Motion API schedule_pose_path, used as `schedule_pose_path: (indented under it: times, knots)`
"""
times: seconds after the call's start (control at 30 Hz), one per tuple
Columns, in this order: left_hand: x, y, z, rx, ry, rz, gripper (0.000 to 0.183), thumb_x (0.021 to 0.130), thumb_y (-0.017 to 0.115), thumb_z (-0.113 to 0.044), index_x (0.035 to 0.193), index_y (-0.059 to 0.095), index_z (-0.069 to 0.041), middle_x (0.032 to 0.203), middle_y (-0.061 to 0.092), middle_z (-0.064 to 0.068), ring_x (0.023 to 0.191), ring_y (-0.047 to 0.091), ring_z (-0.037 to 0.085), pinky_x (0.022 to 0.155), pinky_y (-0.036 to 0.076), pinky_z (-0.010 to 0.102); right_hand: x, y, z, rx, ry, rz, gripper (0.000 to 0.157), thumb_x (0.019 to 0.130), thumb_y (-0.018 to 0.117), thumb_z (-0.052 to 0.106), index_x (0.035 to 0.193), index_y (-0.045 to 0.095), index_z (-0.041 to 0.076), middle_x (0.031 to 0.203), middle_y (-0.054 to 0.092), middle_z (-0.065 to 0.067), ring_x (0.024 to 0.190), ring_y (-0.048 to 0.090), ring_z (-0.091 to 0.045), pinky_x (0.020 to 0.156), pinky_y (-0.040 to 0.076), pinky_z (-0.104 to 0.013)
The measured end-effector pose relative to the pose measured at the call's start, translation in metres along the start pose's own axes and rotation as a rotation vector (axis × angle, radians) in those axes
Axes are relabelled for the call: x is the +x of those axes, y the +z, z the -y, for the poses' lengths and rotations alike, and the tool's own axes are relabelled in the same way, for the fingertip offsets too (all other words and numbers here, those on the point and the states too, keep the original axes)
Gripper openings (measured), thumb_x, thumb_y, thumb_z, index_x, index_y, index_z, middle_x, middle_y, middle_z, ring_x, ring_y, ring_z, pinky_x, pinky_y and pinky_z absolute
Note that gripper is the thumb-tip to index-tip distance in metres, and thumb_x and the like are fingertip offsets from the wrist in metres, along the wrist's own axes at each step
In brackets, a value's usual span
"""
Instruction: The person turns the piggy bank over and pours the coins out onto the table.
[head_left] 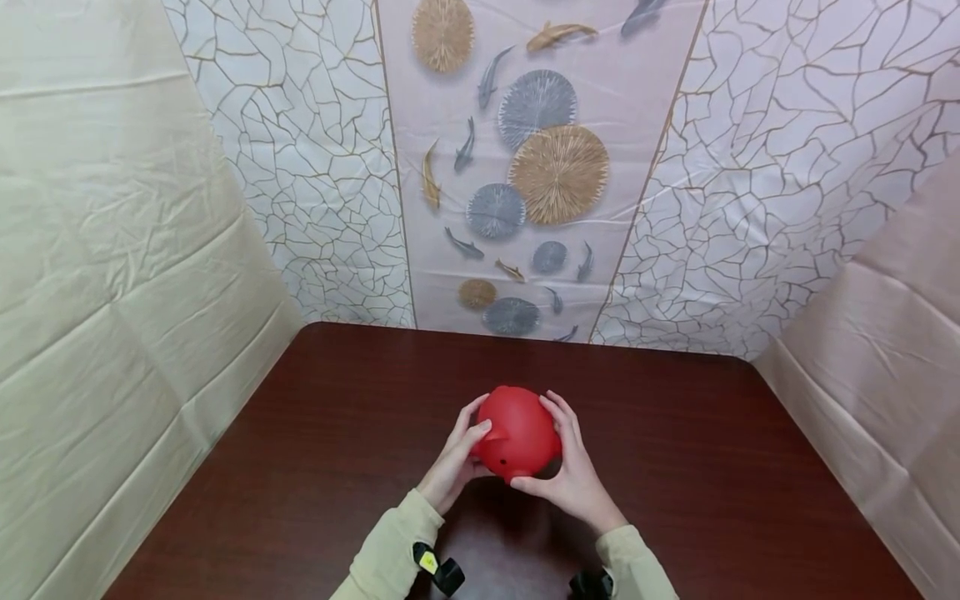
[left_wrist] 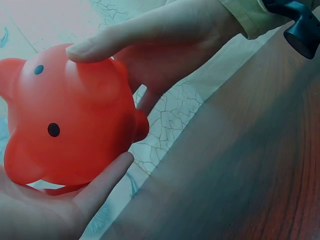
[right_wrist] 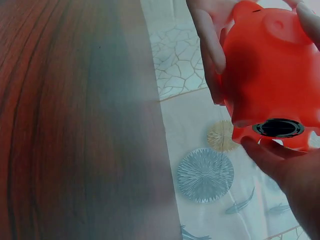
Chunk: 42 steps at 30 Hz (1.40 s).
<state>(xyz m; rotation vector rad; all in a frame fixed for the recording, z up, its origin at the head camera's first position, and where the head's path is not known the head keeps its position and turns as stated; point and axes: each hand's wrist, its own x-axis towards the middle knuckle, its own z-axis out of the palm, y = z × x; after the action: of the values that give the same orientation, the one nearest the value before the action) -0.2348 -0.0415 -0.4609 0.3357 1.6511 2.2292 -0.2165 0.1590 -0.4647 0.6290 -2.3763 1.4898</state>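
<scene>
A round red piggy bank (head_left: 517,433) is held up over the table between both hands. My left hand (head_left: 453,461) grips its left side, thumb on top near an ear. From the right, my right hand (head_left: 572,477) holds it with the fingers along the far side and the thumb at the near lower edge. The left wrist view shows black dot eyes (left_wrist: 53,129), ears and stubby feet. In the right wrist view, a black round plug (right_wrist: 278,128) sits in its underside, close to the right hand's fingers.
The dark brown wooden table (head_left: 315,467) spreads below the hands. Behind it hangs a patterned cloth (head_left: 517,167) with fish and round motifs, and plain cloths (head_left: 97,250) hang at the sides. Each sleeve carries a black wrist camera (head_left: 448,575).
</scene>
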Motion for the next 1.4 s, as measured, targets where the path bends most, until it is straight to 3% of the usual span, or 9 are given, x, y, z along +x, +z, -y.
schedule_pose_path:
  times: [0.2,0.33,0.57,0.8,1.0,1.2,1.4]
  knots:
    - [-0.001,-0.003,0.002,0.009,0.005,0.055,0.062,0.095,0.051,-0.036,0.150,0.023,-0.032,0.147,0.038,0.018,0.113,0.058,0.024,0.092,0.054,0.045,-0.002,0.000,0.000,-0.020,0.000,-0.027,0.101,0.065,0.090,0.020,0.148,0.031,0.025,0.155,0.025,-0.006,0.132,0.042,-0.030,0.091,0.055,-0.029]
    - [0.001,-0.004,0.001,0.046,-0.002,0.044,0.062,0.095,0.053,-0.036,0.151,0.026,-0.033,0.147,0.040,0.016,0.119,0.054,0.023,0.095,0.053,0.043,-0.003,0.000,0.000,-0.027,0.012,-0.056,0.103,0.062,0.091,0.019,0.147,0.033,0.029,0.154,0.027,-0.002,0.132,0.041,-0.024,0.090,0.055,-0.028]
    - [0.001,-0.006,-0.006,0.137,-0.002,0.042,0.063,0.093,0.055,-0.034,0.151,0.030,-0.033,0.146,0.044,0.016,0.113,0.058,0.020,0.096,0.052,0.043,-0.004,-0.002,0.000,-0.111,-0.043,-0.079,0.104,0.061,0.092,0.020,0.147,0.035,0.027,0.152,0.030,-0.003,0.131,0.040,-0.024,0.087,0.057,-0.033]
    - [0.000,-0.006,-0.008,0.153,-0.028,0.080,0.067,0.092,0.057,-0.030,0.151,0.026,-0.036,0.149,0.039,0.014,0.122,0.051,0.027,0.094,0.054,0.047,-0.007,-0.003,0.003,-0.181,-0.073,-0.039,0.103,0.063,0.092,0.025,0.149,0.036,0.027,0.152,0.030,-0.011,0.131,0.040,-0.028,0.085,0.058,-0.041]
    - [0.000,-0.003,-0.003,0.138,0.005,0.081,0.068,0.092,0.058,-0.029,0.151,0.024,-0.038,0.148,0.040,0.015,0.123,0.050,0.027,0.089,0.057,0.041,-0.006,-0.004,0.005,-0.169,-0.109,0.014,0.100,0.065,0.090,0.029,0.149,0.035,0.022,0.156,0.023,-0.008,0.135,0.035,-0.031,0.087,0.058,-0.041]
    - [0.000,-0.002,-0.002,0.115,0.071,0.082,0.068,0.091,0.057,-0.024,0.149,0.027,-0.041,0.147,0.042,0.011,0.122,0.051,0.023,0.088,0.056,0.038,-0.007,-0.003,0.005,-0.107,-0.075,-0.002,0.117,0.063,0.092,0.023,0.154,0.018,0.022,0.158,0.019,-0.006,0.135,0.034,-0.026,0.091,0.056,-0.035]
    - [-0.001,0.000,-0.001,0.063,0.100,0.093,0.069,0.090,0.056,-0.023,0.148,0.026,-0.045,0.149,0.039,0.009,0.126,0.047,0.023,0.093,0.054,0.040,-0.008,-0.001,0.004,0.014,0.052,-0.035,0.131,0.065,0.090,0.019,0.155,-0.005,0.030,0.161,0.015,-0.005,0.142,0.027,-0.033,0.100,0.048,-0.053]
